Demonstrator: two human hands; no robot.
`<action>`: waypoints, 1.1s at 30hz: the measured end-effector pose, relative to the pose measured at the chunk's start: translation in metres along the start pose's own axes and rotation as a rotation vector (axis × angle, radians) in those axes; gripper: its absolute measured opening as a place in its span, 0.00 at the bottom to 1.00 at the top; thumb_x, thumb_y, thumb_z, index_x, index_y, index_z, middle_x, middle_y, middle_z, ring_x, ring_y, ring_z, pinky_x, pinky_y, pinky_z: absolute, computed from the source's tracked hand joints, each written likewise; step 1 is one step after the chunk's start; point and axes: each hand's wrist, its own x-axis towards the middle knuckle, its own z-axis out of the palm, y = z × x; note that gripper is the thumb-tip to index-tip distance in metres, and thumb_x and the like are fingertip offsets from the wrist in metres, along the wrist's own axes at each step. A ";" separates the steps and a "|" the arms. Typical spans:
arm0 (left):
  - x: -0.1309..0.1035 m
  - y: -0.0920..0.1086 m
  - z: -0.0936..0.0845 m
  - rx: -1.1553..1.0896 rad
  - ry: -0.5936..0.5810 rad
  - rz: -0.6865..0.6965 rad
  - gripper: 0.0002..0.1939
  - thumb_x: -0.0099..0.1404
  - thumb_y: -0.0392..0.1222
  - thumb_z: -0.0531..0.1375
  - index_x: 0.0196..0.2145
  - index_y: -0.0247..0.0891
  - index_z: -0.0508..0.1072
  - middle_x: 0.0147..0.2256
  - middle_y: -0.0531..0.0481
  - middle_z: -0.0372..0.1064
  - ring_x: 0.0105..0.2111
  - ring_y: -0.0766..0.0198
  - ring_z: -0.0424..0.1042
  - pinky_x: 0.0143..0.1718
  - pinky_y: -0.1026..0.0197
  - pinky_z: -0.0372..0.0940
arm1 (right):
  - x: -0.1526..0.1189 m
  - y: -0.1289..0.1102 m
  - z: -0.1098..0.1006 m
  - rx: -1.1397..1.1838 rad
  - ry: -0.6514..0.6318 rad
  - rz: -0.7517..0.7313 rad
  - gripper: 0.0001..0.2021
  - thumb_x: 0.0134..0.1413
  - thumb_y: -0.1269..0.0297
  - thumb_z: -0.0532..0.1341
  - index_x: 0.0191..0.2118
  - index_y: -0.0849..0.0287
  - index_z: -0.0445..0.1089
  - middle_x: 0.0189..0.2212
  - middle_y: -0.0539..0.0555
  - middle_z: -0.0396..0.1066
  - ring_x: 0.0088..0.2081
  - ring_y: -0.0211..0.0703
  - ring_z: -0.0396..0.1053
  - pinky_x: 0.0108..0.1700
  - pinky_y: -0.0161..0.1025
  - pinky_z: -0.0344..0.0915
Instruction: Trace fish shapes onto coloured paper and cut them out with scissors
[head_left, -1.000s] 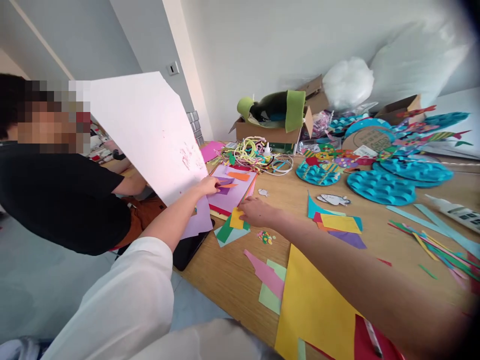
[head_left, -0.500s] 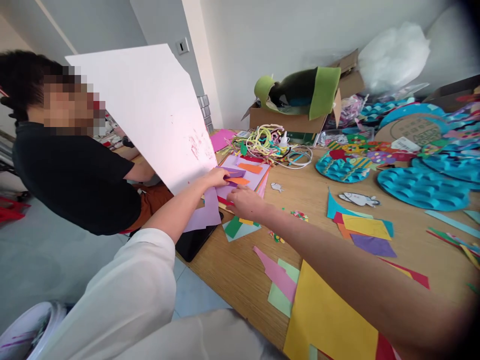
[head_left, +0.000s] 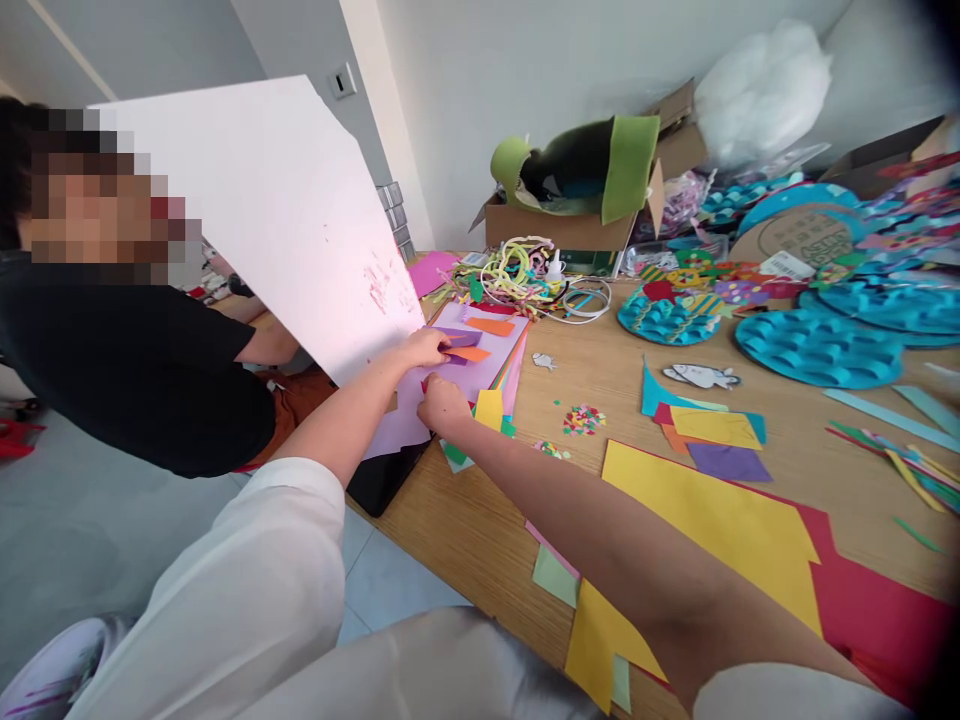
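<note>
My left hand (head_left: pixel 426 348) is closed on a purple paper piece (head_left: pixel 466 338) above the paper stack. An orange paper piece (head_left: pixel 471 354) sticks out beside its fingertips. Nearer to me, my right hand (head_left: pixel 444 406) is closed over the near left edge of a lilac sheet (head_left: pixel 491 352). A small bit of red shows at its fingertips, too little to name. Behind my left hand a large white board (head_left: pixel 277 200) with red smudges stands tilted. Another orange piece (head_left: pixel 491 326) lies on the lilac sheet, and a yellow piece (head_left: pixel 490 409) lies by the right wrist.
A person in a black shirt (head_left: pixel 112 370) sits at the left. On the table (head_left: pixel 465 530) lie yellow sheets (head_left: pixel 705 530), confetti (head_left: pixel 583 419), paper fish (head_left: pixel 701 376) and blue egg-tray discs (head_left: pixel 817 345). A black tablet-like slab (head_left: pixel 386 482) rests by the near edge. Craft cords (head_left: pixel 517 270) lie farther back.
My right hand has drawn back left and nearer to me, off the coloured pieces, and its fingers have closed. My left hand stays at the purple paper. The view has shifted slightly right.
</note>
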 end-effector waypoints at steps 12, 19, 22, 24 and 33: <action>-0.002 0.006 -0.008 0.007 -0.055 -0.106 0.17 0.68 0.46 0.58 0.51 0.36 0.69 0.50 0.44 0.67 0.46 0.57 0.70 0.47 0.49 0.68 | 0.004 -0.013 0.009 0.041 0.097 0.022 0.23 0.50 0.67 0.66 0.52 0.68 0.65 0.48 0.69 0.72 0.54 0.59 0.65 0.53 0.48 0.59; 0.002 0.001 -0.007 0.018 -0.041 -0.175 0.18 0.68 0.46 0.58 0.52 0.37 0.67 0.51 0.43 0.66 0.47 0.56 0.70 0.46 0.49 0.69 | -0.003 0.000 -0.013 0.224 0.073 0.048 0.17 0.51 0.75 0.58 0.49 0.65 0.67 0.42 0.61 0.75 0.44 0.49 0.72 0.42 0.39 0.65; 0.001 -0.001 -0.007 0.017 -0.040 -0.144 0.18 0.68 0.46 0.58 0.52 0.37 0.68 0.51 0.43 0.66 0.47 0.56 0.70 0.46 0.49 0.69 | -0.022 0.021 -0.038 0.317 0.011 0.026 0.04 0.49 0.74 0.60 0.33 0.61 0.70 0.29 0.53 0.73 0.31 0.41 0.72 0.31 0.34 0.64; 0.000 -0.001 -0.006 0.020 -0.041 -0.117 0.18 0.68 0.47 0.58 0.52 0.37 0.68 0.51 0.43 0.66 0.46 0.56 0.70 0.46 0.49 0.69 | -0.044 0.043 -0.062 0.374 -0.021 0.027 0.04 0.50 0.72 0.60 0.26 0.61 0.67 0.22 0.49 0.67 0.25 0.36 0.67 0.26 0.32 0.62; -0.011 0.011 0.002 0.040 0.007 -0.018 0.17 0.61 0.46 0.61 0.47 0.40 0.76 0.46 0.46 0.75 0.47 0.54 0.72 0.50 0.60 0.63 | -0.179 0.172 -0.169 0.986 0.273 0.341 0.18 0.31 0.56 0.73 0.29 0.58 0.72 0.23 0.50 0.68 0.23 0.36 0.65 0.21 0.33 0.58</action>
